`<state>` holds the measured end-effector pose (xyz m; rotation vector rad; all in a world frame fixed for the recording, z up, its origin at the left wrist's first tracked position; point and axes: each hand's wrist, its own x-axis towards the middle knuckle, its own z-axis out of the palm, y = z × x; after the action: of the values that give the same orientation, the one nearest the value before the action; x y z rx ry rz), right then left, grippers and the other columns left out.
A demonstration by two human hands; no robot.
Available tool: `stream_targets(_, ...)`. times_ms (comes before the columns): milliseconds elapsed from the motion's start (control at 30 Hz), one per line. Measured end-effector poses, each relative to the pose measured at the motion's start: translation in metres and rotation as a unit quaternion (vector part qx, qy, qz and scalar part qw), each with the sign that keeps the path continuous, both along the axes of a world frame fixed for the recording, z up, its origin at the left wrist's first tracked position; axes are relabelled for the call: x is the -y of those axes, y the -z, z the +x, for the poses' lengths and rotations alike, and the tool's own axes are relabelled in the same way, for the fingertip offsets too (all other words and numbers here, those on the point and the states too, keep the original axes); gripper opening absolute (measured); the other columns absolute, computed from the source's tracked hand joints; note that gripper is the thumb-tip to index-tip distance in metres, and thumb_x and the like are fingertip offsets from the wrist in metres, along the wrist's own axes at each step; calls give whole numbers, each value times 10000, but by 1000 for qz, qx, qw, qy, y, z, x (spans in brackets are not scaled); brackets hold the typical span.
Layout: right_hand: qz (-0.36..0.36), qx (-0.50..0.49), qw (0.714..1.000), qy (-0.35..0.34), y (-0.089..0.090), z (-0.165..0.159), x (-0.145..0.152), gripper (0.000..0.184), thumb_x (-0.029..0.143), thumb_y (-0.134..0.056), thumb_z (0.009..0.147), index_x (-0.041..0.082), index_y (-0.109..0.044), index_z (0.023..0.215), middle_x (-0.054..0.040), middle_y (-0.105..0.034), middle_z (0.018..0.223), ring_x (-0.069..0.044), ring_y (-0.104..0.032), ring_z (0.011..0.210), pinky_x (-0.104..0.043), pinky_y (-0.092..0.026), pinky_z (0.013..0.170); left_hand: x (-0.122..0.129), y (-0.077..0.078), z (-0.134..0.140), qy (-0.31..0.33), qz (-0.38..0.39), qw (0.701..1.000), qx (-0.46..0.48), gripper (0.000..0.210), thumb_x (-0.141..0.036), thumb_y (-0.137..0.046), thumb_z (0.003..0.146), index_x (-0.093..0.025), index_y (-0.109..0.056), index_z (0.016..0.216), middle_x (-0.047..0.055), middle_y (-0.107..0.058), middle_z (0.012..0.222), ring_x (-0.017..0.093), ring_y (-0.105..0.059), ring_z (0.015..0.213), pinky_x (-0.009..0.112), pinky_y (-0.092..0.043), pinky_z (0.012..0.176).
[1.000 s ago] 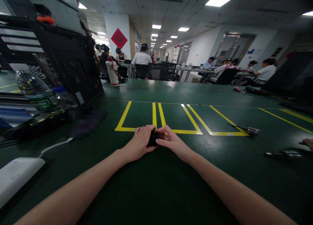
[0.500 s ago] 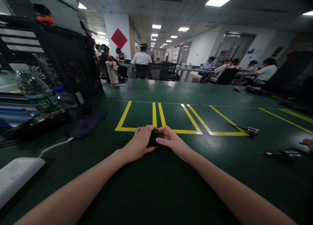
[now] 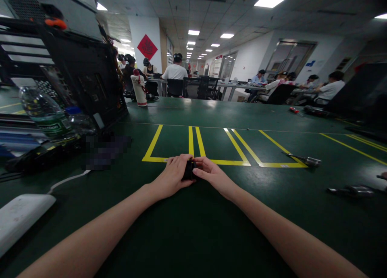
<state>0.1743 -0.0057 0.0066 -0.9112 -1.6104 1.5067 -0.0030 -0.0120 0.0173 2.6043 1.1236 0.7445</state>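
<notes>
A small black object (image 3: 188, 170) sits between my hands, low over the green table (image 3: 193, 237). Its kind cannot be made out, since fingers cover most of it. My left hand (image 3: 173, 174) is wrapped round its left side, thumb at the near edge and fingers over the top. From the right, my right hand (image 3: 211, 174) has thumb and fingertips closed on its right end. Just beyond both hands runs yellow tape (image 3: 229, 162) stuck on the table.
To the right lie two metal-and-black tools (image 3: 313, 161), (image 3: 358, 191); another person's hand shows at the right edge. On the left stand an open computer case (image 3: 81, 76), water bottles (image 3: 45, 112) and a white power strip (image 3: 26, 217). A white tumbler (image 3: 139, 90) stands farther back.
My hands and the black object stay almost in place, with only slight finger movement. At the right edge, the other person's hand has shifted slightly.
</notes>
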Motion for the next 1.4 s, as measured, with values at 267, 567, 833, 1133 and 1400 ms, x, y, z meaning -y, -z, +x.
stream_targets(267, 4, -56, 998, -20, 0, -2, 3, 231, 234, -597, 714, 229, -470, 906, -11, -512, 992, -162, -505, 979, -367, -399, 863, 1, 0, -1, 2, -2, 1000, 0, 543, -265, -586, 735, -221, -271, 1175, 69, -443, 1153, 234, -450, 1046, 439, -314, 925)
stream_targets(567, -6, -29, 999, -15, 2, 0, -2, 279, 208, -595, 714, 220, -472, 964, -27, -516, 1015, -162, -503, 990, -379, -376, 904, -2, 4, 0, -1, 10, 1000, 7, 552, -273, -596, 723, -224, -271, 1167, 67, -457, 1133, 239, -461, 1036, 444, -319, 911)
stream_targets(833, 3, -50, 999, -20, 0, 0, 1, 227, 217, -589, 720, 225, -467, 911, -12, -516, 978, -149, -510, 961, -359, -394, 876, -1, 4, 0, 0, 11, 1000, 7, 546, -274, -595, 724, -226, -276, 1165, 68, -456, 1129, 241, -466, 1031, 443, -332, 899)
stream_targets(1133, -12, -27, 999, -17, 1, 1, -1, 304, 233, -588, 720, 226, -456, 994, -22, -511, 1015, -161, -500, 998, -381, -374, 908, 1, -1, 0, -2, 0, 1000, 5, 542, -279, -591, 732, -234, -270, 1167, 64, -461, 1133, 240, -467, 1043, 454, -327, 909)
stream_targets(1400, 4, -54, 998, -12, 0, -1, 3, 222, 231, -582, 725, 227, -465, 913, -11, -520, 976, -153, -509, 959, -354, -408, 856, 4, -7, -1, 5, -9, 1000, 1, 521, -277, -574, 746, -232, -273, 1169, 72, -449, 1157, 243, -459, 1057, 464, -315, 920)
